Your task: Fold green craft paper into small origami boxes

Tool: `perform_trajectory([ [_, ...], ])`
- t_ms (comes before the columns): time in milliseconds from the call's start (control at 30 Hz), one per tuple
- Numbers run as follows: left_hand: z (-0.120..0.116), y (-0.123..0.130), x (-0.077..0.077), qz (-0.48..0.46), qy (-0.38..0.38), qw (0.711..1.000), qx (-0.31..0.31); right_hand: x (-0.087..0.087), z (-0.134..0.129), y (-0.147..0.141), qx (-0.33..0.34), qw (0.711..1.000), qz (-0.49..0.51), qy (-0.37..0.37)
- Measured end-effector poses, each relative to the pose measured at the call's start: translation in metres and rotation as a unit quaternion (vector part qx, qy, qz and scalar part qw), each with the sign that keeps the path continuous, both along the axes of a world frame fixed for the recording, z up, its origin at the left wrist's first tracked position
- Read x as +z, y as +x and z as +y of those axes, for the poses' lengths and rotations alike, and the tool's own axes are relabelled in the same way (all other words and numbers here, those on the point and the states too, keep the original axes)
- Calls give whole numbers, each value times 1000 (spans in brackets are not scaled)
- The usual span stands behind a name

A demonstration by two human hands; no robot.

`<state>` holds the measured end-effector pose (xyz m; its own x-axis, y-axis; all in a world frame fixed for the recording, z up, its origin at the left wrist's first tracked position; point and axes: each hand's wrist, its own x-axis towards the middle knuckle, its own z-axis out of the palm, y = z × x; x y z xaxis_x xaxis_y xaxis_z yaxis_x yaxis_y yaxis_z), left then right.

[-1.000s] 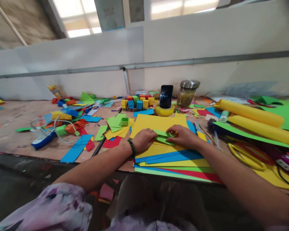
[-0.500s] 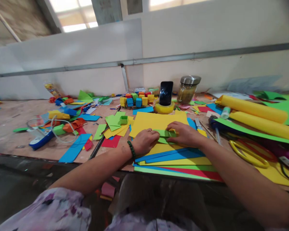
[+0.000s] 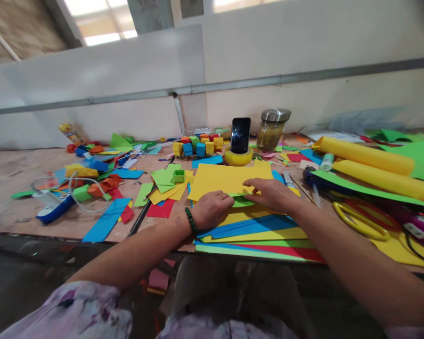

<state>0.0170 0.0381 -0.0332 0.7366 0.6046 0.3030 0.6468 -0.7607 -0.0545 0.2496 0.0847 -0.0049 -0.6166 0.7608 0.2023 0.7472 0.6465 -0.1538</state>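
Closely, 2 hands flank thin green paper on flat yellow sheets.

The paper piece lies on the sheet stack; behind, a phone stands on what seems a tape roll, boxes left, jar right; rolled sheets far right, power strip far left.

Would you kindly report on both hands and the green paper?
Left hand on left end of green paper. Right hand at its right end. Yellow sheet beneath, phone beyond.
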Motion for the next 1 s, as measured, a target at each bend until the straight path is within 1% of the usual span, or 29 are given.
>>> perform_trajectory([
  [100, -3, 1, 3, 11, -8, 1000, 4, -2, 5, 3, -24, 999, 23, 1],
  [167, -4, 1, 6, 15, -19, 1000, 3, -2, 7, 5, -37, 998, 42, -22],
  [233, -5, 2, 9, 7, -25, 1000, -3, -1, 8, 9, -17, 992, 82, -91],
  [300, -5, 2, 11, -6, -27, 1000, -9, 1, 9, 12, 23, 979, 113, -169],
  [333, -5, 1, 11, -12, -29, 999, -11, 2, 9, 13, 38, 973, 119, -196],
  [400, -5, 1, 11, -22, -42, 999, -10, 3, 10, 16, 43, 967, 125, -216],
  [467, -5, 0, 9, -42, -64, 997, 3, 0, 13, 17, 24, 969, 139, -205],
  [567, -5, -1, 6, -100, -102, 989, 41, -11, 20, 16, -16, 970, 166, -178],
  [667, 0, 0, 2, -188, -152, 966, 88, -22, 24, 12, -75, 964, 199, -162],
  [733, 6, 2, 0, -239, -187, 946, 118, -22, 24, 9, -123, 961, 206, -135],
  [800, 13, 4, -3, -268, -213, 928, 147, -15, 20, 7, -149, 958, 214, -122],
  [867, 17, 5, -5, -271, -225, 920, 173, -5, 15, 7, -141, 951, 241, -135],
  [900, 18, 5, -5, -263, -224, 921, 181, 0, 11, 7, -123, 949, 258, -137],
  [967, 18, 5, -6, -233, -202, 934, 178, 6, 6, 5, -61, 953, 268, -125],
  [1000, 17, 5, -6, -214, -188, 943, 171, 6, 3, 3, -25, 959, 257, -119],
])
